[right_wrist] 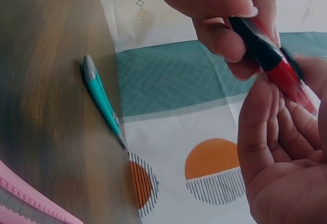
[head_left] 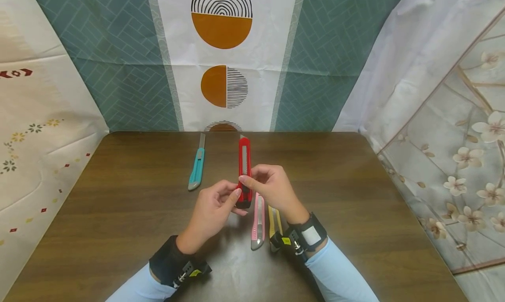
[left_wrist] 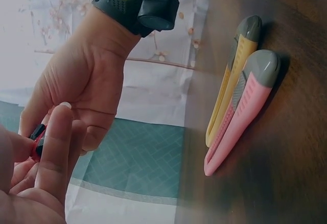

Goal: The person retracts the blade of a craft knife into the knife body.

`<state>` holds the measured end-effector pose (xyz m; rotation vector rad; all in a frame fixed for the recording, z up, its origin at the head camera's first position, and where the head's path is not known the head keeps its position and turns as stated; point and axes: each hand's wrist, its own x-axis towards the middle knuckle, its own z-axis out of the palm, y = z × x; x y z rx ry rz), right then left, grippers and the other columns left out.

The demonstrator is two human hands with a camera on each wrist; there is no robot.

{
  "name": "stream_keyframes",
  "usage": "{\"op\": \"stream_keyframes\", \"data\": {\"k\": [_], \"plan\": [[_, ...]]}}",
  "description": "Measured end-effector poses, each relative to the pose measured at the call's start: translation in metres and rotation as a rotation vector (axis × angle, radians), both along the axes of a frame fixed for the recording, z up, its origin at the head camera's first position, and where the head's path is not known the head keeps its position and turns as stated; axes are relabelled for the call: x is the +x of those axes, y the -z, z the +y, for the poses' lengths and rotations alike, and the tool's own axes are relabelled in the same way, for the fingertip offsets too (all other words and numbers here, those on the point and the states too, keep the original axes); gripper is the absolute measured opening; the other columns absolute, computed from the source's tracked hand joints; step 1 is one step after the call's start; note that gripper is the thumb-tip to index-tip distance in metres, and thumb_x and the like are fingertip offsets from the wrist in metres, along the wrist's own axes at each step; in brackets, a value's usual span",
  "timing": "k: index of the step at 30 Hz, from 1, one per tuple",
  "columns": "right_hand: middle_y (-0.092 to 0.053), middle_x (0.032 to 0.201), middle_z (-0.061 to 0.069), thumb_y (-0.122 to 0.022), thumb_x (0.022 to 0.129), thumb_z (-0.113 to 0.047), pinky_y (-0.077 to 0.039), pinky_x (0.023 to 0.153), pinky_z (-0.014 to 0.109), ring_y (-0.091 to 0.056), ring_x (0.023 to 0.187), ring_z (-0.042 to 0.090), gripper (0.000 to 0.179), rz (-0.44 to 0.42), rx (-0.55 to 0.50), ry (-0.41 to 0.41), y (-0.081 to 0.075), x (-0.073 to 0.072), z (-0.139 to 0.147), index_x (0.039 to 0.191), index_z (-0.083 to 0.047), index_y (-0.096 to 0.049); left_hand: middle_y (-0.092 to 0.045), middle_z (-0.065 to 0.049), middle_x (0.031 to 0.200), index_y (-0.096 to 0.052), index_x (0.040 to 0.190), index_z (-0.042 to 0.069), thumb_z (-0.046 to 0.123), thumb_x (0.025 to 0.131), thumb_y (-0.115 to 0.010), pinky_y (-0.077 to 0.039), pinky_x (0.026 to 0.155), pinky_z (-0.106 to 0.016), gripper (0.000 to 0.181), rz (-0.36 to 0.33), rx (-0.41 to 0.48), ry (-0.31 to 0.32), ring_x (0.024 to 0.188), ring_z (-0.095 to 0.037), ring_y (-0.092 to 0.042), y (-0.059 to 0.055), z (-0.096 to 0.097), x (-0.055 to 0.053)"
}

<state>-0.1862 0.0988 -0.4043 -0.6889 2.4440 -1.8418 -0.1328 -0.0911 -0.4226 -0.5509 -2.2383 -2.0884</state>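
You hold a red cutter [head_left: 247, 159] in both hands above the brown table [head_left: 118, 223], its end with the bare blade tip [head_left: 242, 136] pointing away from you. Your left hand [head_left: 213, 205] pinches the dark butt end between thumb and fingers, while your right hand [head_left: 278, 190] grasps the lower body, thumb across the front face and fingers behind. Light and stiff by its look, the plastic casing should take a firm squeeze without giving, though its glossy sides may slide under dry fingertips. The thin blade is the fragile part, likely to snap if bent sideways and sharp enough to cut, so your best hold is low on the body, around the black slider [right_wrist: 291, 63], with no finger near the tip. The left pinch, on the butt alone, looks the weaker of the two; the right grasp should steady it better against twisting. On the table lie a teal cutter [head_left: 197, 168], off to the left with its blade well out, and, nearer you, a pink cutter [head_left: 257, 225] just beside a yellow cutter [head_left: 272, 218].
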Motion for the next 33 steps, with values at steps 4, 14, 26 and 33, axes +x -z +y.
{"op": "stream_keyframes", "data": {"k": [4,14,26,33], "plan": [[-0.076,0.083,0.005,-0.079,0.092,-0.023,-0.057,0.063,0.031,-0.065,0.068,0.022,0.013,0.006,-0.008,-0.008,-0.0011,0.0010,0.0003,0.095,-0.011,-0.079,-0.075,-0.022,0.109,-0.067,0.115,0.000,0.008,0.098,-0.068,-0.065,0.066,-0.034,0.019,0.008,0.004,0.001,0.078,-0.042,-0.076,0.0000,0.0006,-0.0013],[-0.076,0.085,0.008,-0.081,0.089,-0.019,-0.061,0.066,0.032,-0.069,0.069,0.022,0.013,-0.021,-0.023,-0.010,-0.0002,0.0010,0.0006,0.094,-0.008,-0.078,-0.075,-0.021,0.110,-0.068,0.116,0.001,0.005,0.098,-0.068,-0.065,0.066,-0.034,0.018,-0.013,-0.002,-0.013,0.077,-0.041,-0.076,-0.0011,0.0009,-0.0014],[-0.076,0.086,0.009,-0.082,0.088,-0.015,-0.063,0.069,0.032,-0.070,0.071,0.022,0.011,-0.009,-0.046,-0.033,0.0006,0.0002,0.0005,0.095,-0.008,-0.078,-0.075,-0.021,0.109,-0.068,0.115,0.001,0.003,0.098,-0.067,-0.065,0.065,-0.036,0.017,0.007,0.012,-0.010,0.076,-0.036,-0.077,0.0016,0.0002,-0.0026],[-0.075,0.086,0.008,-0.082,0.088,-0.012,-0.063,0.068,0.033,-0.069,0.069,0.022,0.011,-0.006,-0.065,-0.073,0.0022,-0.0010,0.0001,0.097,-0.008,-0.077,-0.075,-0.022,0.108,-0.068,0.113,0.000,0.005,0.099,-0.067,-0.065,0.063,-0.036,0.015,0.012,0.021,-0.015,0.074,-0.016,-0.078,0.0025,0.0000,-0.0026]]}}
